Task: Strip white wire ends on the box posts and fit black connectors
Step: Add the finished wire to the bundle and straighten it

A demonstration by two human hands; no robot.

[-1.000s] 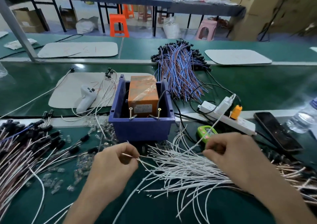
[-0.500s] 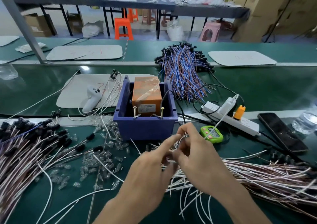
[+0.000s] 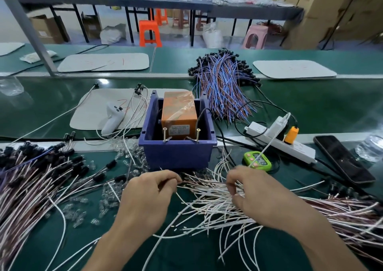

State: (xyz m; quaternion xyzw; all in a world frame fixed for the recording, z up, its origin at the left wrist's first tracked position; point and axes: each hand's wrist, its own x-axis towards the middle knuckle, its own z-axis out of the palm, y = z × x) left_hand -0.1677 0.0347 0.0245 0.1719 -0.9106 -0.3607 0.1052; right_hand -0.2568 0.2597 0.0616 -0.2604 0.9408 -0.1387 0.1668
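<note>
Thin white insulated wires [image 3: 209, 200] lie heaped between and under the left hand [image 3: 149, 196], which pinches one wire end, and the right hand [image 3: 257, 198], whose curled fingers grip several. The dark-blue plastic box [image 3: 176, 156] with two upright brass posts [image 3: 165, 135] stands just beyond the fingertips.

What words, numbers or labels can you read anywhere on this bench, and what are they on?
No text here can be quoted.
White label on the orange box: printed lines, too small to read.
Green timer display: dark digits, too blurred to read.
Near grey mat: red handwritten marks, illegible.
Far grey mat: faint red strokes, illegible.
Cardboard box sticker: too small to read.
</note>
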